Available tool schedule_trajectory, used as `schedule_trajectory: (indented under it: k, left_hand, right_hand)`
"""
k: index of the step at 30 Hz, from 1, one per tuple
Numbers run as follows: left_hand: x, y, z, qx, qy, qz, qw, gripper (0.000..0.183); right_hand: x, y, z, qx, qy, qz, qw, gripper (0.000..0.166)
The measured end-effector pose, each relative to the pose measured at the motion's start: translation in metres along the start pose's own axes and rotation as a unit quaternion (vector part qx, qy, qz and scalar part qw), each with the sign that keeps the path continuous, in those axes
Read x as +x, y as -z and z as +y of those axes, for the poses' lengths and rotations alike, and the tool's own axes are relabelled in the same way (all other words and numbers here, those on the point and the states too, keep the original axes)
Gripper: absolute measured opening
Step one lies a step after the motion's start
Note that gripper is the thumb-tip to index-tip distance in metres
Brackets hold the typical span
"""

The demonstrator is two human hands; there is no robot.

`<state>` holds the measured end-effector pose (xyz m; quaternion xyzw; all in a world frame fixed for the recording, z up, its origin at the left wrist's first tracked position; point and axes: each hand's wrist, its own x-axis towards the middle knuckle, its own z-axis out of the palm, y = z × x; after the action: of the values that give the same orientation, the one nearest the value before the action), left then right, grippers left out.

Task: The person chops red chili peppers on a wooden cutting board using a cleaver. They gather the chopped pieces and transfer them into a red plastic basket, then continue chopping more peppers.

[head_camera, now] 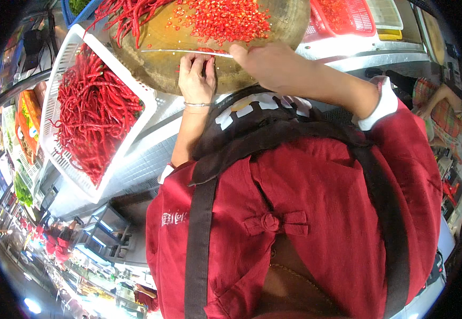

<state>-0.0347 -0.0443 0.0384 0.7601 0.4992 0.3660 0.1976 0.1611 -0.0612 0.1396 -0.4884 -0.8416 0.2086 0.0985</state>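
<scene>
A round wooden chopping block (155,75) lies before me. My right hand (260,63) is closed around the handle end of a knife (187,51), whose thin blade reaches left across the block. Just on the near side of the blade, my left hand (198,79) bends its fingers down onto red chilies (211,60), mostly hidden by the fingers and blade. Beyond the knife are a heap of chopped red chilies (231,20) and, to its left, a pile of whole long red chilies (129,18).
A white plastic basket (113,60) full of long red chilies (95,107) stands left of the block. At the upper right are a red plastic basket (360,18) with chopped chilies and a white tray (390,14). Other people (446,103) are in the background.
</scene>
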Motion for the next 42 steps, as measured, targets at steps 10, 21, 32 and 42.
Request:
schedule_trajectory:
  k: [10,21,32,42]
  left_hand:
    - [0.009,-0.010,-0.004,-0.011,-0.018,0.025,0.999,0.012]
    - [0.005,-0.004,-0.001,0.024,-0.030,0.002,0.999,0.012]
    - [0.000,-0.006,-0.006,-0.022,-0.006,0.025,0.999,0.012]
    - [-0.001,0.000,-0.008,0.074,-0.055,-0.002,0.996,0.017]
  right_hand:
    - [0.002,0.008,0.016,-0.042,0.026,-0.005,0.999,0.022]
    - [0.007,0.010,0.010,-0.018,-0.014,-0.036,0.999,0.021]
    - [0.005,-0.003,0.008,-0.039,-0.049,-0.036,0.997,0.021]
    - [0.009,0.004,0.002,-0.024,-0.051,-0.056,0.997,0.020]
